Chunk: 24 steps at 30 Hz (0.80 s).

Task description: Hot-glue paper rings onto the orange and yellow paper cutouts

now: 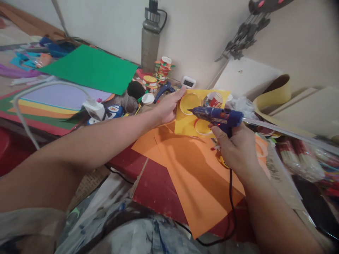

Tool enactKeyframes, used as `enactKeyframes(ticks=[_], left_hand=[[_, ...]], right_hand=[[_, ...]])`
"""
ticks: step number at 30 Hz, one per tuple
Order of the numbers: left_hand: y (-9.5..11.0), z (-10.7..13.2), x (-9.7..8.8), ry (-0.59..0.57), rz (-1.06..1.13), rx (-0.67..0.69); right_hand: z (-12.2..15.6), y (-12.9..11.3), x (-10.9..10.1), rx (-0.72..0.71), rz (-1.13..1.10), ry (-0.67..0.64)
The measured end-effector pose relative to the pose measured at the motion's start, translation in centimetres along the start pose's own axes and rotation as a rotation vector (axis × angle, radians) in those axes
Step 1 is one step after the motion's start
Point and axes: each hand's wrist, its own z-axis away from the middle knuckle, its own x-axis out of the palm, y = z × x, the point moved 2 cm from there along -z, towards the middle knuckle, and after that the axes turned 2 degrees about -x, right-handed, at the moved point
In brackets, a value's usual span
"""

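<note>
My right hand (237, 150) is wrapped round the grip of a blue hot glue gun (217, 116), nozzle pointing left, a clear glue stick jutting out behind it. The nozzle tip sits just over a yellow paper sheet (185, 125) with round holes cut in it. My left hand (169, 106) pinches the left edge of that yellow sheet, holding it tilted up above the table. Orange paper sheets (196, 169) lie flat beneath both hands. The gun's black cord (233, 211) hangs down toward my lap.
A green sheet (91, 68) and a stack of coloured sheets (53, 102) lie at the left. A grey water bottle (150, 38) stands by the wall beside stacked paper decorations (162, 70). White boards (246, 76) and a yellow paper roll (275, 95) sit at the right.
</note>
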Motion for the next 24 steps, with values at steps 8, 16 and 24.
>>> enactKeyframes(ticks=[8, 16, 24], left_hand=[[-0.1, 0.2, 0.4, 0.004, 0.006, -0.115], [-0.9, 0.4, 0.7, 0.012, -0.016, -0.128], [-2.3, 0.5, 0.3, -0.057, -0.027, -0.183]], right_hand=[[0.0, -0.7, 0.3, -0.011, 0.117, -0.006], [0.0, -1.2, 0.8, -0.010, 0.173, -0.031], [-0.1, -1.5, 1.0, 0.035, 0.177, -0.030]])
